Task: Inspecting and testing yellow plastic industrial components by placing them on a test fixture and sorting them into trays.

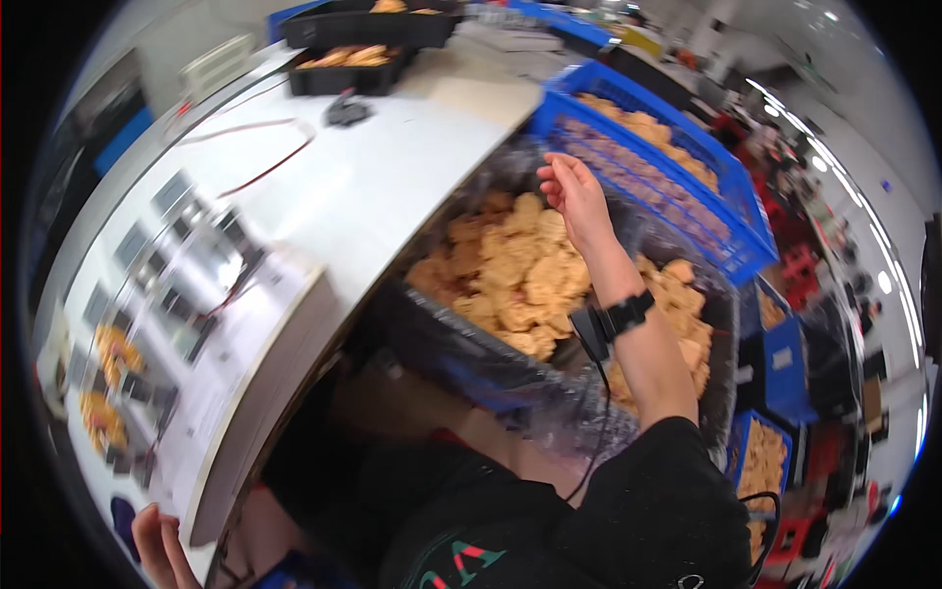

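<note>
My right hand [577, 201] reaches out above a black bin [471, 339] lined with clear plastic. Its fingers are bent loosely with tips apart, and I see nothing between them. Under it lies a heap of tan-yellow, lumpy flat pieces [515, 265]; the hand appears above the heap's far side. A black band with a cable circles the right wrist. At the lower left, my left hand [162, 550] is cut off by the frame, its visible fingers extended beside the white table's near end. Near it, two yellow pieces [103, 420] sit on a row of metal fixtures [177, 304].
A white table [363, 187] runs along the left, carrying black trays [343, 74] of similar pieces and a small dark lump [348, 110]. Beyond the bin stands a blue crate [731, 221] with more pieces. More blue crates [763, 456] stand at the right.
</note>
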Demonstrator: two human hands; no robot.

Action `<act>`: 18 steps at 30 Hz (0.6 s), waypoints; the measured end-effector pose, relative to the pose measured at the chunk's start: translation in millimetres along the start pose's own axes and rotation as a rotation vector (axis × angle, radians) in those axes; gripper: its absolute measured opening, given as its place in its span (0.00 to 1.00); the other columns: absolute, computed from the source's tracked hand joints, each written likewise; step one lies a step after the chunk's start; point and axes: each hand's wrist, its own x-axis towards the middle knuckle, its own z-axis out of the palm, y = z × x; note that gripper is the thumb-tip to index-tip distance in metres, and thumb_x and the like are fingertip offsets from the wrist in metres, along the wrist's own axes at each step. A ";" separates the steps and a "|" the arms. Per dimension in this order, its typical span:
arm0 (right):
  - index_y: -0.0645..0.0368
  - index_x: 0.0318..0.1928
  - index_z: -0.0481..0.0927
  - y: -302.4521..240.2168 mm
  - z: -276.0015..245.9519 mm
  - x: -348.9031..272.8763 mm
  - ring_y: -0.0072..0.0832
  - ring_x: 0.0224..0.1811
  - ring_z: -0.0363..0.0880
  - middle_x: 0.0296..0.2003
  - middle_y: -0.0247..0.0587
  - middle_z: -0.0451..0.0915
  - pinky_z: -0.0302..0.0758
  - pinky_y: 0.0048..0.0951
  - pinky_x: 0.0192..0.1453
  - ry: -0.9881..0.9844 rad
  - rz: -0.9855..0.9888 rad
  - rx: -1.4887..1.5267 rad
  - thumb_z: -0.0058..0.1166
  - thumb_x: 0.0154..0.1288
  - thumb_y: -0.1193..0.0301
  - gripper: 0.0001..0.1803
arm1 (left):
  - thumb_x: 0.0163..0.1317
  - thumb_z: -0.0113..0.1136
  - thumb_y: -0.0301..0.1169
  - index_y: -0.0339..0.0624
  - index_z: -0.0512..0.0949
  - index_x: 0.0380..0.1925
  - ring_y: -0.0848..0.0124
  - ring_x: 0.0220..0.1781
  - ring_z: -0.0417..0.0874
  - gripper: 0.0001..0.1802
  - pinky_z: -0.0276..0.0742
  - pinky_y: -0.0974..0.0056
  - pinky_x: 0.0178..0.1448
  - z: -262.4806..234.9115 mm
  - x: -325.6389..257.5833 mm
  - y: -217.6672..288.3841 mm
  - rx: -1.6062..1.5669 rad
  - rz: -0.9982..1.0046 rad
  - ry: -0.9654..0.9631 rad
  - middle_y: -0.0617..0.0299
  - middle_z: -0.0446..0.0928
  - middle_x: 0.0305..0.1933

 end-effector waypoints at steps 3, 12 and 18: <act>0.59 0.54 0.81 -5.5 105.6 -51.9 0.17 0.38 0.80 0.41 0.32 0.84 0.77 0.20 0.46 -0.337 0.023 -0.093 0.52 0.78 0.65 0.13 | 0.76 0.50 0.26 0.35 0.76 0.40 0.78 0.39 0.70 0.06 0.67 0.72 0.45 2.8 -17.0 -12.6 0.099 -0.057 0.160 0.67 0.70 0.37; 0.59 0.42 0.84 -37.1 294.6 -174.3 0.38 0.42 0.81 0.37 0.40 0.83 0.74 0.35 0.48 -1.016 -0.769 -0.319 0.64 0.63 0.76 0.07 | 0.67 0.63 0.26 0.40 0.80 0.40 0.84 0.30 0.65 0.04 0.60 0.74 0.35 28.2 -9.7 -41.5 0.045 -0.142 0.320 0.74 0.71 0.28; 0.57 0.42 0.85 -43.4 353.7 -209.8 0.38 0.43 0.79 0.37 0.38 0.82 0.72 0.35 0.52 -1.123 -0.931 -0.406 0.66 0.63 0.72 0.07 | 0.64 0.66 0.26 0.39 0.80 0.39 0.83 0.30 0.66 0.06 0.63 0.74 0.36 24.7 -4.4 -31.1 -0.096 -0.204 0.268 0.72 0.71 0.29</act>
